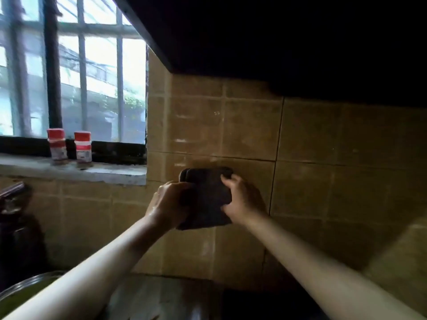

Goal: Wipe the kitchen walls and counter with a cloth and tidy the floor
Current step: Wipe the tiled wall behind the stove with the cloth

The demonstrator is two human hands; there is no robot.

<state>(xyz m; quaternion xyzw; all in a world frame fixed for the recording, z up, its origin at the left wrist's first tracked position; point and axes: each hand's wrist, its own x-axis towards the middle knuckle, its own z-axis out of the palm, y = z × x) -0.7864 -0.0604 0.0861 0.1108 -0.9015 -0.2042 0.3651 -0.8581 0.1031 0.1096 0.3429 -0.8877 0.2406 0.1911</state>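
1. Up against the yellowish-tan tiled wall (251, 125), a dark brown folded cloth (205, 199), thick and roughly square with rounded corners, held between both hands just below a horizontal grout line.
2. Left hand (169, 204) gripping the cloth's left edge, fingers curled round it and hidden behind the fabric, back of the hand toward the camera.
3. Right hand (240, 199) clamped on the cloth's right edge, fingers bent over the front at the top corner and thumb hooked in lower down.
4. Both bare forearms reaching up from the near bottom corners and meeting at the cloth.
5. Above and to the right, a black overhanging cabinet or hood (277, 38), its underside too dark to read.
6. Left of the cloth, a grey stone window sill (97, 173) jutting from the wall, with a barred window (80, 72) behind it, bright and blurred outside.
7. On the sill, two small jars with red lids and red-and-white labels: the left jar (56, 144) and the right jar (83, 146), standing upright and just beside each other without touching.
8. Far left, a dark tap-like fixture (12, 192), blurred.
9. Near bottom left, the rim of a round metal bowl or pot (25, 285), partly behind the left forearm.
10. Bottom centre, a dark, glossy counter surface (161, 296) below the tiles.
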